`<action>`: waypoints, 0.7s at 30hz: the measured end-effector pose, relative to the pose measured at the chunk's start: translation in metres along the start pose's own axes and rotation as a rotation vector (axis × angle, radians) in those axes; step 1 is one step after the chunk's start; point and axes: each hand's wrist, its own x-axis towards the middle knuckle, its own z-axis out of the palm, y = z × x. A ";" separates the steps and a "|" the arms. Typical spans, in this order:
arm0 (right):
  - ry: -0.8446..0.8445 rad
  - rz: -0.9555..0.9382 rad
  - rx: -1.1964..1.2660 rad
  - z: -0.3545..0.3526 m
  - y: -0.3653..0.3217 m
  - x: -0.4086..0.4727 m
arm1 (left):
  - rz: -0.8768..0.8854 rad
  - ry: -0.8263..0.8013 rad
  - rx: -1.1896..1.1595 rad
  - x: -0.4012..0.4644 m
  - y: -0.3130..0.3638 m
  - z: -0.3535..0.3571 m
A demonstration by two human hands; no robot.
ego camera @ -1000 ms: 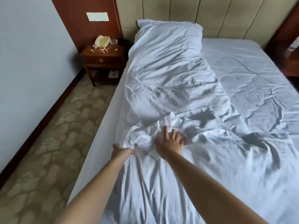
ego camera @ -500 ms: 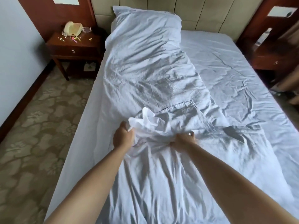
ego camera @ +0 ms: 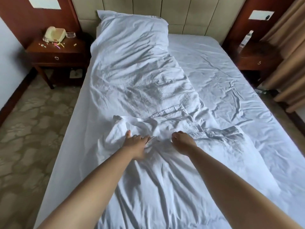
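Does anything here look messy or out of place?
Yes. The cover lies crumpled along the left half of the bed, bunched where the left hand rests and the right hand grips it. Small coloured bits litter the left nightstand.

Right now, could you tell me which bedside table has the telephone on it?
The left bedside table: a cream telephone sits on it, whereas the right bedside table, by the curtain, carries a water bottle.

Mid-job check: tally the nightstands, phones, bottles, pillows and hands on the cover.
Nightstands: 2
Phones: 1
Bottles: 1
Pillows: 1
Hands on the cover: 2
Total: 7
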 end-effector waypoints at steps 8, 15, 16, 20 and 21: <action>0.016 0.132 0.036 -0.008 0.067 0.052 | -0.010 0.002 -0.308 0.038 0.052 -0.014; -0.105 0.379 0.623 -0.002 0.109 0.094 | -0.048 0.047 -0.173 0.065 0.083 -0.004; -0.111 0.377 0.642 0.000 0.110 0.095 | -0.059 0.034 -0.161 0.066 0.085 -0.002; -0.059 0.315 0.681 0.007 0.109 0.087 | -0.090 0.005 -0.108 0.065 0.091 0.002; -0.050 0.288 0.695 0.007 0.107 0.085 | -0.092 0.015 -0.093 0.065 0.092 0.000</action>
